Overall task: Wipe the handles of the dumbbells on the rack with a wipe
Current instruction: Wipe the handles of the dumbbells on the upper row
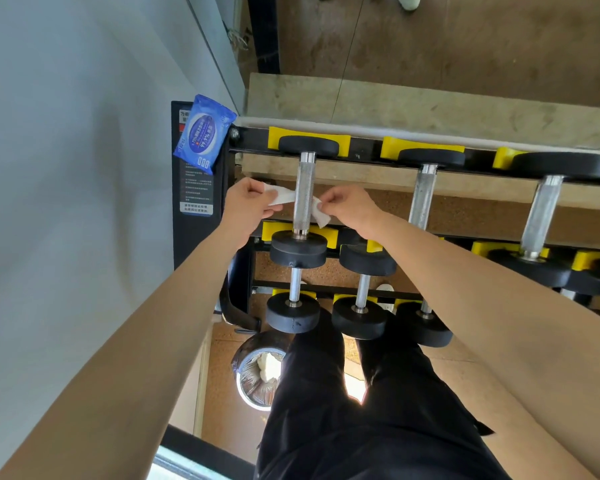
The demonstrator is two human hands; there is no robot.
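The white wipe [284,197] runs behind the knurled steel handle [303,195] of the leftmost dumbbell [298,249] on the top tier of the black rack [364,151], which has yellow cradles [274,138]. At the handle's 9 o'clock the left hand [248,204] pinches 1 end of the wipe in its fingers [269,213]; at 3 o'clock the right hand [349,207] pinches the other. A blue wipe pack [203,133] lies on the rack's end post at 10 o'clock. At 6 o'clock a lined bin [255,379] stands on the brown speckled floor [465,39]. A pale grey wall [66,133] fills the 9 o'clock side.
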